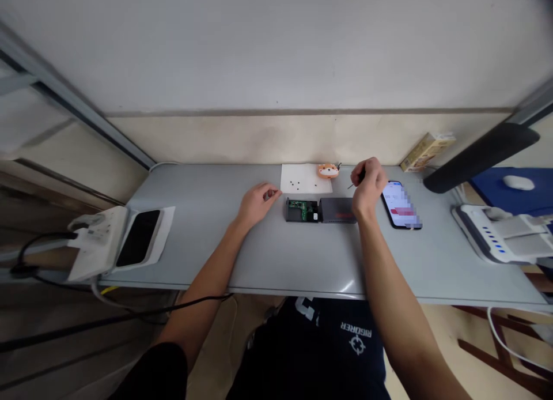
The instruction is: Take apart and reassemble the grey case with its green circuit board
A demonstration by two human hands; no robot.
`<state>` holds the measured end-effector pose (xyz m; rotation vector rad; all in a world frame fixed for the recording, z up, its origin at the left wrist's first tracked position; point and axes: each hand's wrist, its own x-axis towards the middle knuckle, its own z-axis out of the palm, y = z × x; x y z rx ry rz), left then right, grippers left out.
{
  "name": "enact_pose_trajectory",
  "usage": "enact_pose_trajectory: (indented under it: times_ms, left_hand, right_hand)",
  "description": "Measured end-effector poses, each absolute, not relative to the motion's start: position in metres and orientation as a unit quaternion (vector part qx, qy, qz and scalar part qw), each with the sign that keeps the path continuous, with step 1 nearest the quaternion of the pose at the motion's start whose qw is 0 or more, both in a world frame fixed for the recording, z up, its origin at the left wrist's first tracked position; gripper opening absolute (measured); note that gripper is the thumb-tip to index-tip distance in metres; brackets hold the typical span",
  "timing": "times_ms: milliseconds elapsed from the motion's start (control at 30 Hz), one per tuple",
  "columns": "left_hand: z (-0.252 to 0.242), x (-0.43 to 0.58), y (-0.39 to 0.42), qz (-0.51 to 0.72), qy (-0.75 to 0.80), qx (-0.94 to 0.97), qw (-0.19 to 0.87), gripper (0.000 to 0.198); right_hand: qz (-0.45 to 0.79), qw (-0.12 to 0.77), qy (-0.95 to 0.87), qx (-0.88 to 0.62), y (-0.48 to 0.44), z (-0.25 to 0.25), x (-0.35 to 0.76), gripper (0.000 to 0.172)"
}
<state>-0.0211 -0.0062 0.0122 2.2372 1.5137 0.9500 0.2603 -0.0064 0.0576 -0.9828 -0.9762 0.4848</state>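
My left hand (258, 203) rests on the grey table (268, 256), fingers curled, thumb and finger pinched just left of an opened dark device case (301, 210) with a green circuit board showing. Whether something is in the pinch is too small to tell. My right hand (367, 187) is closed on a thin tool (351, 185), likely a small screwdriver, held above the dark lid (337, 210) lying right of the case. A white paper sheet (305, 178) behind them carries several small black screws (295, 184).
An orange animal-shaped trinket (328, 170) sits on the paper's right edge. A lit phone (401, 205) lies right of my right hand. A power strip (93, 241) and a dark phone (139, 237) are at the left end, a white device (496, 233) at the right, a small box (425, 151) by the wall.
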Motion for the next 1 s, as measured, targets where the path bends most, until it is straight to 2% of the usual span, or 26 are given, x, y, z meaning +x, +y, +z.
enact_pose_trajectory:
  times_ms: [133, 400, 667, 1000]
  left_hand:
    - [0.017, -0.023, -0.024, 0.323, 0.521, 0.778, 0.134, 0.02]
    - [0.025, -0.023, -0.018, 0.248, 0.522, 0.805, 0.139, 0.024]
    - [0.017, -0.009, -0.004, 0.258, 0.532, 0.79, 0.165, 0.017]
    - [0.006, -0.01, -0.008, 0.276, 0.535, 0.778, 0.179, 0.022]
  right_hand:
    - [0.174, 0.706, -0.48, -0.491, -0.018, 0.045, 0.259, 0.041]
    - [0.169, 0.69, -0.486, -0.509, -0.019, 0.033, 0.251, 0.041]
    - [0.153, 0.688, -0.487, -0.516, -0.018, 0.031, 0.251, 0.039]
    - [0.151, 0.688, -0.479, -0.524, -0.017, 0.031, 0.251, 0.043]
